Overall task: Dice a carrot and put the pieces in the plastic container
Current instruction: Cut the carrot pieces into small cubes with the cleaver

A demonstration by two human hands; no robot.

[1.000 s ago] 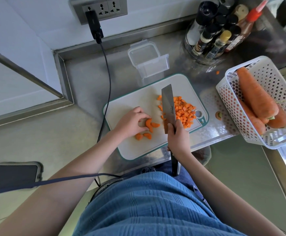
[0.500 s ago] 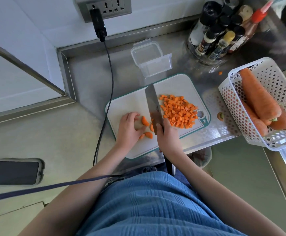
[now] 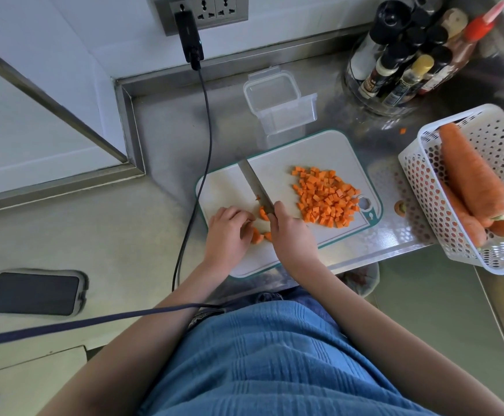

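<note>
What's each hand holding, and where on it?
Right hand grips the knife by its handle. Left hand rests curled on carrot slices; a true grip cannot be told.
</note>
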